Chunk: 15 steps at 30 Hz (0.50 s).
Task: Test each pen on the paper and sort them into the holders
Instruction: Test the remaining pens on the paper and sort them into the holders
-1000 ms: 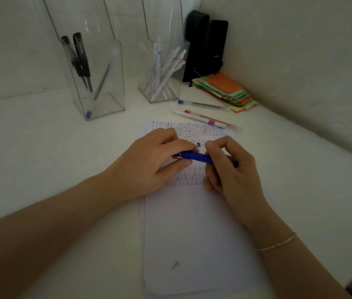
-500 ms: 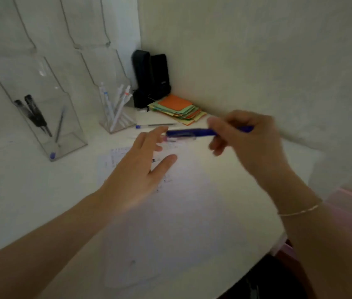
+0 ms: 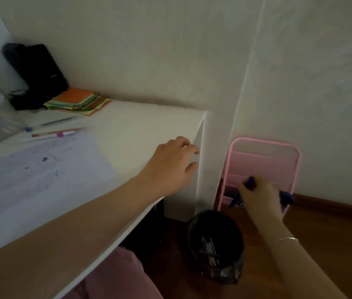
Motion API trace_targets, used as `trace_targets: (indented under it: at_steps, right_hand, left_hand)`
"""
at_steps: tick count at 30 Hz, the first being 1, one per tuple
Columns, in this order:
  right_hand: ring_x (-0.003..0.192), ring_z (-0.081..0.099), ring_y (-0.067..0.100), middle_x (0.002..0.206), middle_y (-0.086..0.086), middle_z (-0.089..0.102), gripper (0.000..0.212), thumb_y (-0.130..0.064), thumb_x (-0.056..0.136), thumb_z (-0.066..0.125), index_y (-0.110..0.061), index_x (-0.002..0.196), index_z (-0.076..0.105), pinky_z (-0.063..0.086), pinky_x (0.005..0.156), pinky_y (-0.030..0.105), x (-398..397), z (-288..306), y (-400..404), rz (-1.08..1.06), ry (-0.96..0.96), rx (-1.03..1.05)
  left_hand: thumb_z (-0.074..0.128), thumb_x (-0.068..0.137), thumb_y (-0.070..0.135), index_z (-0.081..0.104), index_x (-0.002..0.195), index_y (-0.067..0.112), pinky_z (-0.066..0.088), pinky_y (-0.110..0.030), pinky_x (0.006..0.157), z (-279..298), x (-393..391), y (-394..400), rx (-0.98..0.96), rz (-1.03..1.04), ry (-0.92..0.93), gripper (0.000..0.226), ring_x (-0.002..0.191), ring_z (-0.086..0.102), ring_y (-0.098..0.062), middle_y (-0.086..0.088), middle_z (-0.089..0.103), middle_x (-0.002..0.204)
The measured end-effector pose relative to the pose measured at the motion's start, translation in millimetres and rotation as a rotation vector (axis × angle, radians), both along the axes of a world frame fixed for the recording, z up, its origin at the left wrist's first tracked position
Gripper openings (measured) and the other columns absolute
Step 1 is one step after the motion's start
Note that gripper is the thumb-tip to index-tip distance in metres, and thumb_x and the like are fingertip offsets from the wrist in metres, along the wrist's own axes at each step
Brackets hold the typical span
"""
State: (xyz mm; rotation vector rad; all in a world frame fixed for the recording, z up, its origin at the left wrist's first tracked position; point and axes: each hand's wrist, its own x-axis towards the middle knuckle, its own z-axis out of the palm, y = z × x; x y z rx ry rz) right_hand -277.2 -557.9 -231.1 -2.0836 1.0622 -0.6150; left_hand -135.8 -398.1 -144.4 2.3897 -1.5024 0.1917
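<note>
White desk [image 3: 140, 126] runs to a plaster wall corner; wooden floor beside it. Left hand [image 3: 170, 167] rests at the desk edge, fingers loosely curled, empty. Right hand [image 3: 257, 197] is closed around a dark blue plastic pen [image 3: 249, 182], held low in front of a pink wire rack [image 3: 263, 160] and above a black-bagged waste bin [image 3: 216, 244]. Pen's long axis seems to lie roughly crosswise, ends poking out both sides of the fist; tip direction unclear. Risk: released here, it may glance off the rack and miss the bin.

pen [image 3: 250, 182]: dark blue | rack [image 3: 263, 161]: pink | bin [image 3: 216, 244]: black | desk [image 3: 140, 126]: white | note stack [image 3: 77, 101]: orange, green, yellow
</note>
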Motion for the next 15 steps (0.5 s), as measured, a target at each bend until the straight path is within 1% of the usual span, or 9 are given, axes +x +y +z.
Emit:
trace_targets:
  at_steps: [2,4,6,8,10,12,13,15]
  right_hand:
    - [0.062,0.053,0.026,0.069,0.012,0.057,0.028,-0.015,0.086,0.062,-0.01,0.063,0.047,0.039,0.059,0.032,-2,-30,-3,0.021,0.109,0.002]
    - [0.066,0.053,0.027,0.078,0.017,0.057,0.031,-0.013,0.086,0.059,-0.015,0.061,0.04,0.04,0.061,0.033,-1,-51,-2,0.087,0.179,0.014]
    - [0.068,0.054,0.027,0.082,0.016,0.058,0.031,-0.012,0.087,0.057,-0.017,0.062,0.039,0.041,0.062,0.032,3,-66,-2,0.132,0.225,0.059]
    - [0.072,0.055,0.026,0.088,0.016,0.06,0.023,-0.011,0.087,0.056,-0.013,0.067,0.044,0.04,0.064,0.03,8,-72,-3,0.147,0.277,0.086]
    - [0.08,0.058,0.028,0.095,0.018,0.061,0.013,-0.008,0.087,0.053,-0.01,0.074,0.049,0.041,0.068,0.03,16,-70,-5,0.155,0.32,0.071]
    - [0.086,0.06,0.031,0.095,0.016,0.062,0.01,-0.009,0.087,0.051,-0.006,0.08,0.057,0.042,0.071,0.03,24,-57,-8,0.136,0.308,0.059]
    - [0.083,0.061,0.032,0.092,0.015,0.063,0.012,-0.011,0.087,0.051,-0.005,0.081,0.06,0.043,0.071,0.031,28,-47,-9,0.119,0.279,0.056]
    - [0.075,0.059,0.028,0.086,0.011,0.064,0.015,-0.016,0.088,0.051,-0.01,0.081,0.062,0.046,0.07,0.032,38,-18,-10,0.087,0.184,-0.001]
  left_hand:
    - [0.045,0.094,0.031,0.042,0.134,0.019,0.033,-0.039,0.1,-7,-2,-13,0.085,0.047,-0.079,0.042,0.121,0.039,-0.027,-0.007,0.037,0.136]
    - [0.045,0.093,0.029,0.04,0.135,0.018,0.035,-0.039,0.095,-13,-2,-19,0.137,0.088,-0.162,0.044,0.121,0.036,-0.028,-0.008,0.035,0.137]
    - [0.047,0.091,0.024,0.044,0.131,0.014,0.037,-0.039,0.087,-16,-1,-19,0.148,0.104,-0.229,0.041,0.115,0.039,-0.03,-0.009,0.038,0.133]
    - [0.051,0.089,0.018,0.051,0.124,0.009,0.039,-0.041,0.081,-15,1,-17,0.129,0.092,-0.246,0.037,0.11,0.044,-0.034,-0.012,0.043,0.128]
    - [0.049,0.09,0.018,0.052,0.124,0.01,0.041,-0.041,0.082,-12,2,-15,0.123,0.073,-0.212,0.035,0.11,0.044,-0.032,-0.01,0.044,0.127]
    - [0.045,0.093,0.02,0.048,0.128,0.014,0.042,-0.04,0.088,-8,5,-13,0.103,0.042,-0.128,0.035,0.113,0.042,-0.027,-0.006,0.043,0.128]
    - [0.044,0.094,0.02,0.048,0.128,0.015,0.042,-0.04,0.09,-5,7,-10,0.07,0.031,-0.057,0.035,0.113,0.043,-0.024,-0.005,0.044,0.128]
    - [0.044,0.095,0.019,0.051,0.125,0.015,0.041,-0.038,0.093,2,14,0,-0.04,0.02,0.061,0.031,0.112,0.046,-0.02,-0.003,0.048,0.125]
